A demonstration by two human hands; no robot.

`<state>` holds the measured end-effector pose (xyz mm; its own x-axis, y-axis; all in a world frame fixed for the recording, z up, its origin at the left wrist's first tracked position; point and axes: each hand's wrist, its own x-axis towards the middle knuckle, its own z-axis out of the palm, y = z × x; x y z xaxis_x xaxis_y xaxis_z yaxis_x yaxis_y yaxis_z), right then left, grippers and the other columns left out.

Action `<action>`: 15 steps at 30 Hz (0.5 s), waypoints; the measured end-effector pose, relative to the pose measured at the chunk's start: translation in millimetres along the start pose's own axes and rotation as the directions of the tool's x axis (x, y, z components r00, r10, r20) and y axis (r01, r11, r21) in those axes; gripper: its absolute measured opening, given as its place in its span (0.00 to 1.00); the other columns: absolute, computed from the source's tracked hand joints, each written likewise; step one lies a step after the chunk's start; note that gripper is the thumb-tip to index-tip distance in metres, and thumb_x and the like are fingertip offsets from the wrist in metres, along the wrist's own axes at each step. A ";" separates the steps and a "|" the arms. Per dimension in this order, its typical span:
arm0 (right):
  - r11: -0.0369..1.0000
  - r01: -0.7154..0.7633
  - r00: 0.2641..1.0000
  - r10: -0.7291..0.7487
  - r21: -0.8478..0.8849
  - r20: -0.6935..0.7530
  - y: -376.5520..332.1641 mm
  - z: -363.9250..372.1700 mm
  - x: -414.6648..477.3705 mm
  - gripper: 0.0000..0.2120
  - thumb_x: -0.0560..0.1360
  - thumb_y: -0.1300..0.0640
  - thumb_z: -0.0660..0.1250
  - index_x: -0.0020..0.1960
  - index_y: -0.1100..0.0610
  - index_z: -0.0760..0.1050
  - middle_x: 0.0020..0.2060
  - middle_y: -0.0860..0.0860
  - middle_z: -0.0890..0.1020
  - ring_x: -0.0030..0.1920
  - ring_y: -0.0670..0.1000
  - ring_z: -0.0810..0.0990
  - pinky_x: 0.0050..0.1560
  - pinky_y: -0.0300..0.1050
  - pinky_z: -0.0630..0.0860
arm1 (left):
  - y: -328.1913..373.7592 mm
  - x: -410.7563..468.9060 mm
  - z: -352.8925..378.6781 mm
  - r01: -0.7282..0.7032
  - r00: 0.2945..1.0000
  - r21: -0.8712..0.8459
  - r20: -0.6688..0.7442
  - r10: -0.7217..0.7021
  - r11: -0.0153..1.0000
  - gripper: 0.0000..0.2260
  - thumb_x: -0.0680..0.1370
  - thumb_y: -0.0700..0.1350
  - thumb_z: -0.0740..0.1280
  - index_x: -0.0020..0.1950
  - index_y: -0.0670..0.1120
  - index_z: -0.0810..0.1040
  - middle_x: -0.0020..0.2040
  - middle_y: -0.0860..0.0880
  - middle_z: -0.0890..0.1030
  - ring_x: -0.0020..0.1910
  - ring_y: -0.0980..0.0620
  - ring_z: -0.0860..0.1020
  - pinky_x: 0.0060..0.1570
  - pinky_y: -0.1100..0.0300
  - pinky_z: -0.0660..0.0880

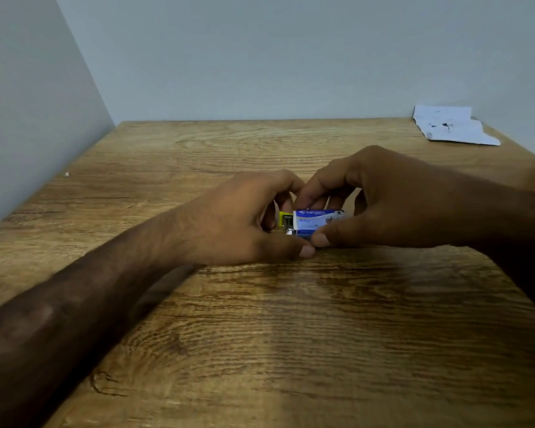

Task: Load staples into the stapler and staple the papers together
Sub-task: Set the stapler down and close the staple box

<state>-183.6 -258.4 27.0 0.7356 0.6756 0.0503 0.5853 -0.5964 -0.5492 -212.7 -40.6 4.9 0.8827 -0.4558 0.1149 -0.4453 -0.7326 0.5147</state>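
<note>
A plain desk corner, perhaps an office: wooden tabletop, bare grey walls, papers.

Near the frame's centre, the left hand and right hand cover most of the staple box; only its blue-and-white face and a yellow end show, and its small print is unreadable. The stapler cannot be made out. At upper right, the papers carry marks too small to read. Both forearms are cut off by the frame edges.
</note>
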 end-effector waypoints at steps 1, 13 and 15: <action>1.000 0.002 1.000 -0.002 -0.003 0.013 1.2 0.0 -0.9 0.18 0.66 0.45 0.78 0.56 0.40 0.82 0.46 0.37 0.85 0.47 0.41 0.83 0.42 0.39 0.79 | -0.9 -0.3 1.1 -0.007 1.000 0.000 -0.010 0.007 1.000 0.20 0.69 0.59 0.77 0.58 0.59 0.77 0.39 0.59 0.77 0.38 0.60 0.76 0.33 0.67 0.70; 0.997 -0.064 0.996 0.067 0.054 -0.061 11.9 -2.9 -14.4 0.17 0.66 0.54 0.81 0.49 0.42 0.79 0.44 0.38 0.85 0.45 0.39 0.84 0.40 0.37 0.81 | -4.6 -5.7 9.4 -0.090 0.976 -0.036 -0.204 0.081 0.995 0.13 0.70 0.54 0.79 0.52 0.56 0.83 0.41 0.56 0.83 0.40 0.54 0.81 0.38 0.56 0.79; 0.996 -0.078 0.991 0.082 0.043 -0.102 10.7 -0.8 -11.4 0.16 0.66 0.55 0.81 0.47 0.42 0.79 0.43 0.37 0.85 0.43 0.38 0.84 0.40 0.38 0.81 | -7.3 -3.5 9.7 -0.076 0.970 -0.020 -0.233 0.069 0.997 0.12 0.69 0.54 0.78 0.51 0.56 0.83 0.41 0.55 0.84 0.39 0.55 0.81 0.39 0.55 0.79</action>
<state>-185.5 -272.9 21.3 0.8119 0.5768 0.0904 0.5112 -0.6277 -0.5871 -214.0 -38.5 -7.5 0.8606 -0.3746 0.3450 -0.5076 -0.6859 0.5214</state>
